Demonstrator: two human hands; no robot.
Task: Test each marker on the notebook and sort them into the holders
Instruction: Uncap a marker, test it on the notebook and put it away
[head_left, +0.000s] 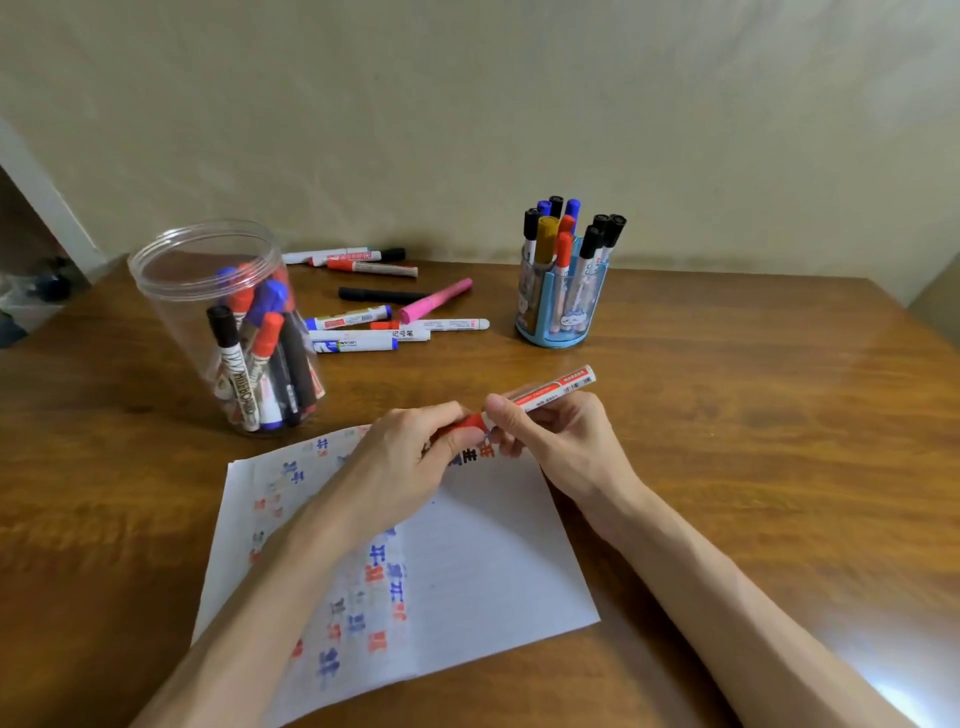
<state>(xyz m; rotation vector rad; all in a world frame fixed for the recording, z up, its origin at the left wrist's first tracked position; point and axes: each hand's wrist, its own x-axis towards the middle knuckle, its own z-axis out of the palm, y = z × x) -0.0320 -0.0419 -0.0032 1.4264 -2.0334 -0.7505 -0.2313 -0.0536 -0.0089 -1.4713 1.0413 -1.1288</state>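
While both hands meet above the notebook (493, 561), a red marker (550, 389) spans them.
Left hand (410, 462) fingers curl round its red cap (466, 423); right hand (561, 441) pinches the white barrel. Clear jar (228, 322) stands left, blue holder (558, 317) right, loose markers (363, 327) between.

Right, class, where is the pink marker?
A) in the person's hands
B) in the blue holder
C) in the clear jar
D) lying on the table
D: the pink marker lies flat on the table among other loose markers.
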